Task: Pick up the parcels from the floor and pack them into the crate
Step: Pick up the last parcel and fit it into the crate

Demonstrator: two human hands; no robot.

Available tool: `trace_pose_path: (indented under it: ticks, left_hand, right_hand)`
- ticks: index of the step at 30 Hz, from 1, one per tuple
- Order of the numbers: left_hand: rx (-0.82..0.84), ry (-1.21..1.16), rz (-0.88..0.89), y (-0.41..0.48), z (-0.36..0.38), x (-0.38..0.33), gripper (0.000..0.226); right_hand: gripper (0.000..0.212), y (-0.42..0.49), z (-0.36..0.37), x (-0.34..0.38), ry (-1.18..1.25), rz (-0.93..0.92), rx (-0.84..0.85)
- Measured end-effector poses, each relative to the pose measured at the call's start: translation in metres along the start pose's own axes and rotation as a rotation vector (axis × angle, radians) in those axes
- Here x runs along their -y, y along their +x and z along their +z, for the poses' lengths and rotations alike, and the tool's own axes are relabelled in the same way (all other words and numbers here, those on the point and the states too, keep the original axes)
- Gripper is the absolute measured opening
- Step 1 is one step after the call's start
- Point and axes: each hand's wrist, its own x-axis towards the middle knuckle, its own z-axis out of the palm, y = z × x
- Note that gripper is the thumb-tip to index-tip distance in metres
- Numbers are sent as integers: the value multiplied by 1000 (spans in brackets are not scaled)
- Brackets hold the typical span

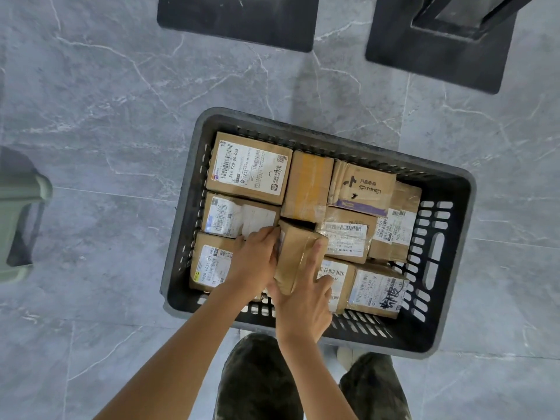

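Fingers [266, 234] of my left hand [254, 263] curl round the left side of a small cardboard parcel [293, 248], and my right hand [303, 301] clasps the same parcel from the near end, one finger laid flat along its taped top. Both hands grip it. It is tilted, its far end dipping into a gap at the middle of the black plastic crate [442, 325], its near end raised above the parcels around it.

More cardboard parcels pack the crate. At its far left corner lies a large white-labelled parcel [250, 168], and beside that, along the far wall, a plain taped parcel [307, 184] and a parcel with a purple stripe [362, 187]. Down the crate's left wall sit two more labelled parcels [224, 216], the nearer one partly under my left wrist. Right of the gap is a parcel with a barcode label [345, 237], and at the near right a parcel with black handwriting on its label [378, 291].

The crate stands on a grey marbled tile floor [106, 101]. Beyond its far side are two black square bases [236, 25]; well left of it is a green plastic thing [18, 207] that I cannot make out. My camouflage trousers [257, 380] show just at its near wall.
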Motion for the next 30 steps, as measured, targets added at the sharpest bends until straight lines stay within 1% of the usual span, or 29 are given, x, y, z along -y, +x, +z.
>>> trace_pose_path:
  ticks: [2, 4, 5, 8, 10, 12, 13, 15, 16, 18, 21, 22, 25, 26, 28, 30]
  left_hand:
    - [27, -30, 2, 6, -3, -3, 53]
    - [53, -48, 29, 14, -9, -3, 54]
    - [69, -10, 35, 16, -13, -3, 53]
    - [175, 186, 40, 23, -26, -2, 52]
    - [185, 276, 30, 27, -28, -6, 46]
    - [127, 200, -28, 26, -23, -13, 33]
    - [94, 85, -82, 22, -18, -16, 27]
    - [32, -118, -175, 9, -8, -19, 22]
    - [18, -140, -185, 3, -5, -19, 22]
    - [32, -80, -160, 0, 0, -14, 25]
    - [64, 117, -101, 6, -2, -9, 43]
    - [60, 133, -95, 7, -2, -8, 44]
    - [-4, 52, -64, 1, 3, -6, 24]
    - [-29, 26, -45, -4, 5, -3, 21]
    - [-22, 46, 20, -12, 9, 3, 23]
    - [-11, 129, 93, -14, 8, 13, 38]
  right_hand:
    - [106, -2, 2, 2, 17, 8, -56]
    - [101, -3, 5, 4, 24, 15, -115]
    - [99, -2, 6, 6, 16, 11, -108]
    - [99, 5, 6, 11, -29, -8, -3]
    - [101, 10, 4, 12, -68, -13, 41]
    - [102, 12, 3, 11, -111, -20, 70]
    - [104, 11, 2, 10, -126, -24, 78]
    - [104, 13, 3, 9, -144, -33, 95]
    - [103, 16, 3, 10, -137, -32, 121]
    - [102, 26, 4, 13, -107, -11, 182]
    - [103, 38, 7, 19, -111, 27, 224]
    - [103, 40, 8, 20, -122, 34, 232]
    - [102, 43, 11, 22, -144, 26, 263]
    - [103, 45, 11, 25, -162, 33, 291]
    - [106, 54, 11, 32, -227, 77, 363]
    - [113, 61, 9, 43, -308, 115, 444]
